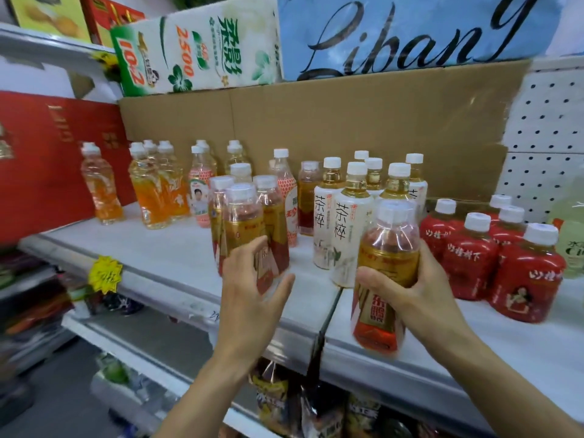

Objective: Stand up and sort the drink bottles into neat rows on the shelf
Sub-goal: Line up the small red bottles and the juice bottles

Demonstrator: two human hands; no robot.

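Note:
My right hand (420,292) grips a red-and-gold labelled tea bottle (387,273) with a clear cap, held just over the front edge of the white shelf (151,257). My left hand (252,286) reaches with spread fingers around the front bottle of a cluster of the same red-gold bottles (245,226), touching its lower part. Behind stand white-labelled tea bottles (346,229), orange drink bottles (148,191) at the left, one apart (101,188), and red-labelled bottles (471,251) at the right. All bottles on the shelf stand upright.
A cardboard sheet (316,121) lines the back of the shelf. A red box (47,162) stands at the left, a pale green bottle (572,241) at the far right. Paper packs (196,49) sit above. Snack bags (271,399) fill the shelf below; a yellow price tag (104,275) hangs on the edge.

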